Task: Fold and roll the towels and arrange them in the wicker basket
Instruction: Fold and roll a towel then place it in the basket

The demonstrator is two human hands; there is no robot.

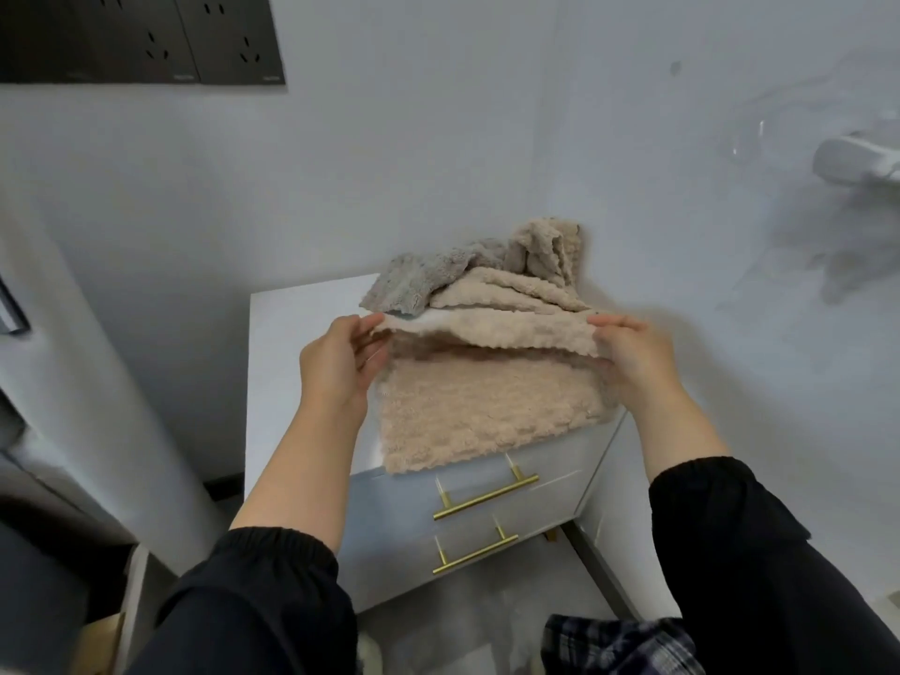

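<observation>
A beige fluffy towel (pixel 467 416) lies on top of a small white cabinet (pixel 292 314), its near edge hanging slightly over the front. My left hand (pixel 336 367) pinches its far left corner and my right hand (pixel 633 358) pinches its far right corner, lifting that edge above the rest. Behind it lies a heap of more towels: a grey one (pixel 414 280) and beige ones (pixel 531 280), against the wall. No wicker basket is in view.
The cabinet has two drawers with gold bar handles (pixel 487 499). A white wall stands close behind, with dark sockets (pixel 146 36) at top left. A white fitting (pixel 857 160) juts from the wall at right. Plaid cloth (pixel 618 645) shows at the bottom.
</observation>
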